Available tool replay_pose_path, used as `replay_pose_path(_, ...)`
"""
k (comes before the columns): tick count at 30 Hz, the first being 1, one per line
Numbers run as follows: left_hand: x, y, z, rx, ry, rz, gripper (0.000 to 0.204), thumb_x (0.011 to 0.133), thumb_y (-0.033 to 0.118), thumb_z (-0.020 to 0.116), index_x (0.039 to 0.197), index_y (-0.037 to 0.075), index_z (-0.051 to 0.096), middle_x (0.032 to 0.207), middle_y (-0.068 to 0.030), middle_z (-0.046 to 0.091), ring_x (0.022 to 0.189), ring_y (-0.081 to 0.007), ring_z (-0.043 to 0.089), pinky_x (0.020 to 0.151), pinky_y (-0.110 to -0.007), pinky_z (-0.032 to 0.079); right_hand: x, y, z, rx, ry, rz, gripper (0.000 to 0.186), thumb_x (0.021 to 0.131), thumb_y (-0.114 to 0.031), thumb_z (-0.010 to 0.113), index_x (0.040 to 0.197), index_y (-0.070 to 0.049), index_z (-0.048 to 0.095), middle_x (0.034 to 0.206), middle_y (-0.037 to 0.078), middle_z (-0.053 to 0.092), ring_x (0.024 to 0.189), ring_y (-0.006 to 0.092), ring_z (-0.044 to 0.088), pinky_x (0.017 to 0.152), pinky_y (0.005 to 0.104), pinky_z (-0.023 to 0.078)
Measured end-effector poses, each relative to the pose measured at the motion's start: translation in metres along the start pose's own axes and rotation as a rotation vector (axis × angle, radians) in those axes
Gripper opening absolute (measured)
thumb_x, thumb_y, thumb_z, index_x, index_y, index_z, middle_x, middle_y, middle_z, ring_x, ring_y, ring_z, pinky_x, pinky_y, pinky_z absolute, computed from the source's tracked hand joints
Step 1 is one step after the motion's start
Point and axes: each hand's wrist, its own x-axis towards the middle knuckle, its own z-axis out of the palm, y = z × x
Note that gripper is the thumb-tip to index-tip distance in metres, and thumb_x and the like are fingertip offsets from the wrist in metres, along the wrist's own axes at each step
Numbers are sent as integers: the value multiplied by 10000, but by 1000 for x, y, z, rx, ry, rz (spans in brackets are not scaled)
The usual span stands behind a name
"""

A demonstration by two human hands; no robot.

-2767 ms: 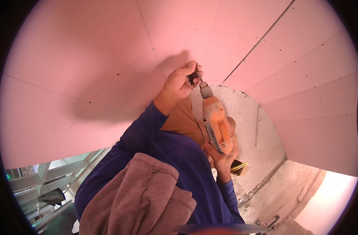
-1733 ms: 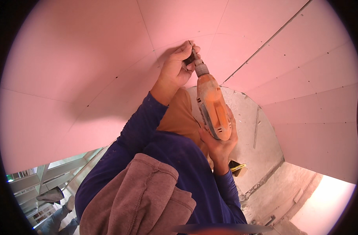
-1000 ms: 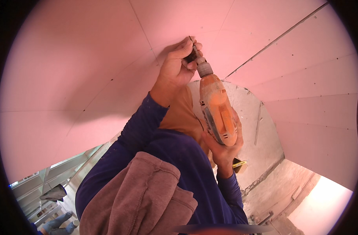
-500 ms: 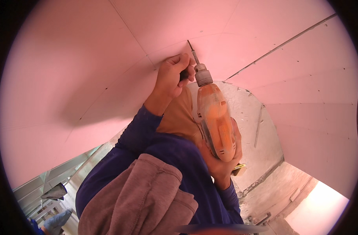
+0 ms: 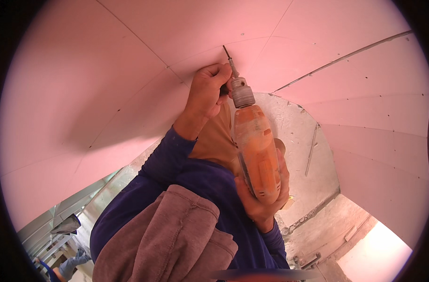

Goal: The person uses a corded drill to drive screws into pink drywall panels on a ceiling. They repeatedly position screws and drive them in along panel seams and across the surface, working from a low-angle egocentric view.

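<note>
My right hand (image 5: pixel 267 207) is wrapped round the rear handle of an orange, dusty power drill (image 5: pixel 257 145). From its grey chuck (image 5: pixel 243 94) a thin driver bit (image 5: pixel 230 60) with a dark tip points up toward a pink-lit panel (image 5: pixel 130 51). I cannot tell whether that tip touches the panel. Beside the bit and chuck, my left hand (image 5: pixel 206 89) is closed, thumb and forefinger pinched near the bit's shaft. Something dark shows in its curled fingers, too hidden to name.
Thin lines and small dark fastener spots mark the panels, and a dark seam (image 5: pixel 346 55) runs at upper right. Below lies a rough, dusty floor (image 5: pixel 299 155). At lower left are metal framing (image 5: pixel 52 214) and part of another person (image 5: pixel 73 263). A greyish-brown cloth (image 5: pixel 172 235) hangs in front of me.
The drill has turned slightly more upright, and my right hand has shifted a little down and left. My left hand stays pinched beside the bit. The panel lines have shifted in view.
</note>
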Motion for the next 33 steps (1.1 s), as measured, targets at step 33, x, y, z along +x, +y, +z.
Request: replay_pose_path(33, 0, 0, -3, -13, -1, -66, 130, 1064, 51, 635, 957, 67, 706, 1000, -37, 688, 811, -99, 611, 676, -268, 514, 9, 0, 14, -436, 4, -296, 988, 743, -113, 958, 1557, 136, 455, 1470, 294, 619, 1310, 385, 672, 1103, 455, 549)
